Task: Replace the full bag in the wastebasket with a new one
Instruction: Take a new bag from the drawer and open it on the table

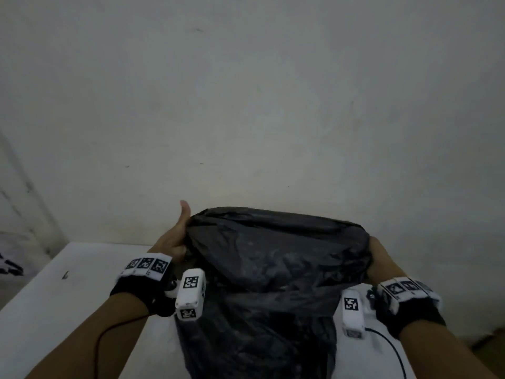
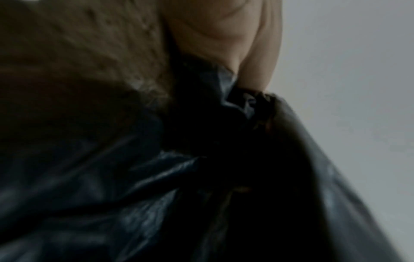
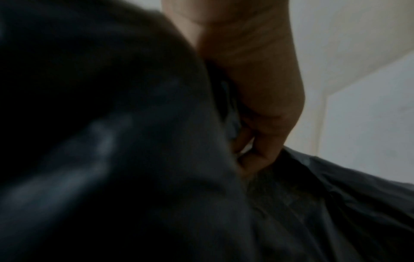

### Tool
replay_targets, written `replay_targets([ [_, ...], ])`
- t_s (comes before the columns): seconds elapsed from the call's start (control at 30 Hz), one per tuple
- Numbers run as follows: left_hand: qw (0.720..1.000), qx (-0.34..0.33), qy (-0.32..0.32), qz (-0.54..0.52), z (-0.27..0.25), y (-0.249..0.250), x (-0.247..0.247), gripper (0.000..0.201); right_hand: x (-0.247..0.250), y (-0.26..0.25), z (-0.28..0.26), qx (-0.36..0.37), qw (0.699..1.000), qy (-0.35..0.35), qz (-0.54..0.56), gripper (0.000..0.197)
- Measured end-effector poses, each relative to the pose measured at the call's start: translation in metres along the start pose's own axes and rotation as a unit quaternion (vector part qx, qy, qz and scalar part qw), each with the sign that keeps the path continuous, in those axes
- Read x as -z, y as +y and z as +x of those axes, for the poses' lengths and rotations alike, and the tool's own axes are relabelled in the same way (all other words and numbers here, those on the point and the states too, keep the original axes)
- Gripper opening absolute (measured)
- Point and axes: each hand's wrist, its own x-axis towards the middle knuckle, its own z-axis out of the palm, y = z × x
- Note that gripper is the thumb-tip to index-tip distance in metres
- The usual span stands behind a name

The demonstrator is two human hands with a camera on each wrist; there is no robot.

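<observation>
A black plastic bag (image 1: 273, 255) hangs spread between my two hands in the head view, its top edge stretched wide and its body drooping toward me. My left hand (image 1: 175, 242) grips the bag's left edge, thumb sticking up, fingers hidden in the plastic. My right hand (image 1: 378, 262) clutches the right edge with curled fingers. In the left wrist view the crumpled black bag (image 2: 156, 177) bunches under my fingers (image 2: 257, 62). The right wrist view has my fingers (image 3: 264, 106) curled into the dark bag (image 3: 112, 141). No wastebasket is in view.
A white surface (image 1: 54, 291) lies under my left forearm, with a pale wall (image 1: 246, 105) close behind the bag. A dark patterned patch (image 1: 11, 265) sits at the far left edge. A thin black cable (image 1: 393, 348) trails from my right wrist.
</observation>
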Motion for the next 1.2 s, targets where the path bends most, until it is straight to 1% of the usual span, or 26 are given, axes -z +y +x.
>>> replay_targets([
  [0.07, 0.998, -0.017, -0.006, -0.063, 0.001, -0.002, 0.003, 0.098, 0.005, 0.002, -0.003, 0.004, 1.0, 0.029, 0.009, 0.034],
  [0.13, 0.992, -0.038, 0.005, -0.118, 0.003, -0.004, 0.003, 0.088, 0.007, 0.004, -0.001, 0.002, 0.999, 0.015, -0.033, 0.039],
  [0.23, 0.989, -0.07, 0.007, -0.127, 0.003, -0.004, -0.005, 0.061, 0.008, 0.003, 0.001, -0.063, 0.981, 0.011, -0.184, 0.063],
  [0.27, 0.99, -0.085, -0.011, -0.116, 0.004, -0.005, -0.008, 0.057, 0.009, 0.002, 0.002, -0.056, 0.969, 0.032, -0.238, 0.07],
  [0.3, 0.99, -0.089, -0.026, -0.105, 0.002, -0.005, -0.013, 0.059, 0.01, 0.0, 0.004, -0.021, 0.958, 0.062, -0.279, 0.08],
  [0.33, 0.991, -0.089, -0.036, -0.093, 0.002, -0.006, -0.016, 0.059, 0.008, -0.004, 0.001, 0.036, 0.942, 0.093, -0.322, 0.09],
  [0.4, 0.992, -0.085, -0.05, -0.074, 0.002, -0.008, -0.02, 0.05, 0.0, -0.005, -0.006, 0.193, 0.883, 0.148, -0.401, 0.094],
  [0.43, 0.992, -0.076, -0.073, -0.069, 0.0, -0.009, -0.023, 0.052, -0.007, -0.005, -0.011, 0.261, 0.85, 0.141, -0.435, 0.09],
  [0.47, 0.992, -0.064, -0.092, -0.061, 0.001, -0.01, -0.024, 0.059, -0.014, -0.005, -0.018, 0.296, 0.825, 0.099, -0.472, 0.089],
  [0.5, 0.991, -0.051, -0.111, -0.051, 0.0, -0.011, -0.028, 0.066, -0.022, -0.001, -0.021, 0.309, 0.809, 0.031, -0.499, 0.094],
  [0.53, 0.99, -0.04, -0.13, -0.039, 0.0, -0.013, -0.03, 0.069, -0.03, 0.004, -0.024, 0.294, 0.795, -0.047, -0.529, 0.104],
  [0.57, 0.989, -0.033, -0.141, -0.026, 0.001, -0.015, -0.032, 0.069, -0.04, 0.011, -0.029, 0.277, 0.765, -0.113, -0.571, 0.114],
  [0.6, 0.988, -0.035, -0.152, -0.016, 0.002, -0.016, -0.033, 0.068, -0.048, 0.02, -0.031, 0.261, 0.726, -0.14, -0.621, 0.118],
  [0.63, 0.987, -0.037, -0.159, -0.001, 0.002, -0.016, -0.035, 0.066, -0.052, 0.029, -0.026, 0.252, 0.69, -0.149, -0.662, 0.11],
  [0.67, 0.986, -0.04, -0.16, 0.023, 0.002, -0.015, -0.035, 0.063, -0.054, 0.033, -0.025, 0.232, 0.675, -0.149, -0.684, 0.085],
  [0.7, 0.985, -0.049, -0.151, 0.064, 0.003, -0.013, -0.034, 0.061, -0.055, 0.034, -0.02, 0.218, 0.698, -0.152, -0.665, 0.046],
  [0.73, 0.982, -0.062, -0.132, 0.118, 0.002, -0.009, -0.032, 0.061, -0.052, 0.033, -0.014, 0.222, 0.736, -0.147, -0.623, 0.024],
  [0.77, 0.976, -0.07, -0.1, 0.179, 0.0, -0.005, -0.028, 0.066, -0.047, 0.029, -0.01, 0.22, 0.78, -0.119, -0.574, 0.031],
  [0.83, 0.95, -0.089, -0.016, 0.3, -0.001, 0.001, -0.014, 0.087, -0.031, 0.016, -0.001, 0.165, 0.872, -0.07, -0.456, 0.029],
  [0.87, 0.93, -0.098, 0.038, 0.352, 0.0, 0.001, -0.006, 0.098, -0.024, 0.011, 0.0, 0.128, 0.903, -0.06, -0.406, 0.027],
  [0.97, 0.867, -0.1, 0.227, 0.432, -0.004, -0.007, 0.007, 0.117, -0.016, 0.007, 0.001, 0.052, 0.948, -0.041, -0.311, 0.031],
  [1.0, 0.859, -0.088, 0.261, 0.432, -0.008, -0.013, 0.008, 0.125, -0.017, 0.008, -0.002, 0.046, 0.96, -0.032, -0.275, 0.031],
  [1.03, 0.859, -0.061, 0.271, 0.429, -0.012, -0.02, 0.008, 0.137, -0.02, 0.008, -0.007, 0.042, 0.972, -0.034, -0.229, 0.03],
  [1.1, 0.884, 0.019, 0.241, 0.399, -0.026, -0.037, 0.001, 0.152, -0.024, 0.009, -0.016, 0.031, 0.987, -0.055, -0.15, 0.027],
  [1.13, 0.904, 0.061, 0.203, 0.372, -0.03, -0.046, -0.003, 0.15, -0.027, 0.011, -0.02, 0.023, 0.99, -0.061, -0.125, 0.028],
  [1.2, 0.943, 0.149, 0.096, 0.281, -0.032, -0.068, -0.01, 0.126, -0.032, 0.017, -0.024, 0.013, 0.992, -0.075, -0.099, 0.032],
])
